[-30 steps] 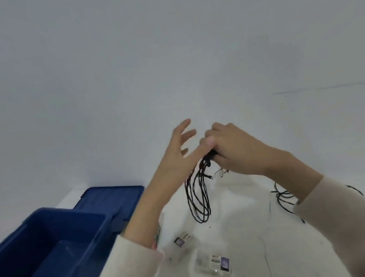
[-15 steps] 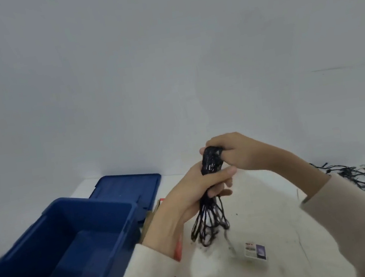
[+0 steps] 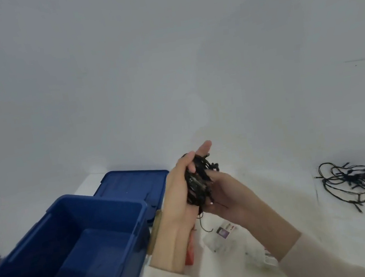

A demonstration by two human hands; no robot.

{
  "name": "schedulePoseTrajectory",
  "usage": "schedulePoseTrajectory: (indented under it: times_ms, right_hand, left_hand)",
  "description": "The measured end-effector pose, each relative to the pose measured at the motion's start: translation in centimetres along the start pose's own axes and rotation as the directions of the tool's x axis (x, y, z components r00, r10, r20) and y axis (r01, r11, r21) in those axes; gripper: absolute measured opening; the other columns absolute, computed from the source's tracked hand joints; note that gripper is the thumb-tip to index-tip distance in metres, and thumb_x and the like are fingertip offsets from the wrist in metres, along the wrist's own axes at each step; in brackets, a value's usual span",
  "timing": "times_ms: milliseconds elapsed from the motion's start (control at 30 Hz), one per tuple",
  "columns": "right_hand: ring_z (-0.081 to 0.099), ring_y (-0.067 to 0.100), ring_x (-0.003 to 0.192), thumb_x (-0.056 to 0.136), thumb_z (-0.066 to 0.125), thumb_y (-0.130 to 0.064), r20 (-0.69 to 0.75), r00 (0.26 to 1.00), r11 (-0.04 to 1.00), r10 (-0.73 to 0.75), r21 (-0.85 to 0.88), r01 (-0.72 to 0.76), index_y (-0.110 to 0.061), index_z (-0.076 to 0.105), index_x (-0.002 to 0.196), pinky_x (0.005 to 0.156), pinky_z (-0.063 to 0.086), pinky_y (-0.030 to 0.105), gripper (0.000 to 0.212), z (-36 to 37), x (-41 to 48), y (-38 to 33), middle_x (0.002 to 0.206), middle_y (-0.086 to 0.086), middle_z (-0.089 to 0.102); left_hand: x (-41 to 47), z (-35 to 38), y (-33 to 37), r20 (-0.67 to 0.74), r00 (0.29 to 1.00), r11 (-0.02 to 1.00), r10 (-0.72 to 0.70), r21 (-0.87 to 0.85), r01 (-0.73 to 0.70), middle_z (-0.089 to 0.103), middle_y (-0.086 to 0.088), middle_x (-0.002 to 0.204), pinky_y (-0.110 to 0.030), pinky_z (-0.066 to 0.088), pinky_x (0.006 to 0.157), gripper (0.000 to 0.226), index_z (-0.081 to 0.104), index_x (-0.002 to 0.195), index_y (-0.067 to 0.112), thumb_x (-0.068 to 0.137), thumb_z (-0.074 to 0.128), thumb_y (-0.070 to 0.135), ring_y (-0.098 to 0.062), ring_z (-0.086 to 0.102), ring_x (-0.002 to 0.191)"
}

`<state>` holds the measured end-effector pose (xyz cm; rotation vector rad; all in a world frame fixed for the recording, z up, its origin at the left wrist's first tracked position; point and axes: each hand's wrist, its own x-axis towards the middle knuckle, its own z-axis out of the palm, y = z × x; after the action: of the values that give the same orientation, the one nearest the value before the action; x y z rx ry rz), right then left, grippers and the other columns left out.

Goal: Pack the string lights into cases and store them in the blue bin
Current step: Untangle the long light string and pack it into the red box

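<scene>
1 string-light bundle (image 3: 197, 183) wadded tight, held above the surface (image 3: 292, 207): left hand (image 3: 179, 192) curled over it, right hand (image 3: 224, 195) cupping underneath. Not cased yet; cases (image 3: 223, 233) lie below. 0 in the blue bin (image 3: 96, 202). 2nd tangle (image 3: 356, 179) waits far right.

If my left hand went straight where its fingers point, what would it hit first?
Way looks free: left hand, holding the string lights, points up toward the bare wall; depth unclear.
</scene>
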<state>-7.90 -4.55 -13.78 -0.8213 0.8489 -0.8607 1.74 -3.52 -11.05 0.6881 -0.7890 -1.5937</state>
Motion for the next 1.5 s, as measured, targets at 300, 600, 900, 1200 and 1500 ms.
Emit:
schedulePoseTrajectory:
  times_ms: [300,600,900,1200,1500]
  right_hand:
    - [0.043,0.020,0.121,0.080,0.063,-0.050,0.413,0.892,0.981,-0.187,0.030,0.192,-0.020,0.054,0.120,0.100,0.042,0.040,0.051,0.2,1.1,1.1,0.130,0.007,0.048]
    - [0.044,0.007,0.097,0.082,0.045,0.007,0.416,0.903,-0.057,-0.106,-0.909,0.412,-0.026,0.052,0.128,0.083,0.041,0.024,0.057,-1.7,2.9,2.5,0.132,-0.003,0.050]
    - [0.055,0.019,0.102,0.092,0.051,-0.019,0.223,0.882,-0.325,-0.415,-0.942,0.085,-0.021,0.059,0.109,0.072,0.042,0.028,0.019,-7.0,4.3,3.5,0.109,-0.001,0.060]
    - [0.058,0.010,0.053,0.047,0.090,-0.017,-0.078,0.731,-0.132,-0.677,-0.965,-0.226,-0.020,0.060,0.066,0.044,0.036,0.017,0.035,-12.6,-0.9,4.7,0.058,-0.006,0.062]
    - [0.061,0.023,0.070,0.071,0.065,-0.002,-0.158,0.742,0.070,-0.652,-0.986,-0.149,-0.011,0.060,0.075,0.054,0.044,0.024,0.012,-16.6,-1.4,6.4,0.075,0.002,0.065]
  left_hand:
    - [-0.9,-1.4,2.1,-0.084,0.991,0.994,0.108,0.023,-0.106,0.057,0.003,0.056,-0.030,0.057,0.066,0.039,0.038,0.051,0.016,0.086,0.053,0.021,-0.012,0.069,0.075]
    - [1.9,-1.7,5.1,-0.106,0.985,0.984,0.134,-0.100,-0.144,0.041,0.006,0.053,-0.017,0.032,0.035,0.042,0.037,0.056,0.019,0.096,0.044,0.028,-0.005,0.033,0.038]
    - [6.7,0.5,1.3,-0.197,0.955,0.963,0.223,0.199,-0.184,0.042,0.003,0.049,-0.019,0.030,0.038,0.043,0.040,0.053,0.017,0.095,0.050,0.024,-0.009,0.032,0.036]
    - [11.9,2.7,-12.7,0.355,0.930,0.427,0.094,0.830,-0.360,0.049,-0.001,0.081,-0.015,0.038,0.070,0.020,0.046,0.087,0.010,0.098,0.044,0.027,-0.011,0.049,0.073]
    - [12.2,1.3,-15.0,0.532,0.695,-0.080,-0.483,0.764,-0.640,0.050,-0.017,0.130,-0.035,0.036,0.097,0.030,0.053,0.121,0.001,0.091,0.046,0.002,-0.030,0.047,0.117]
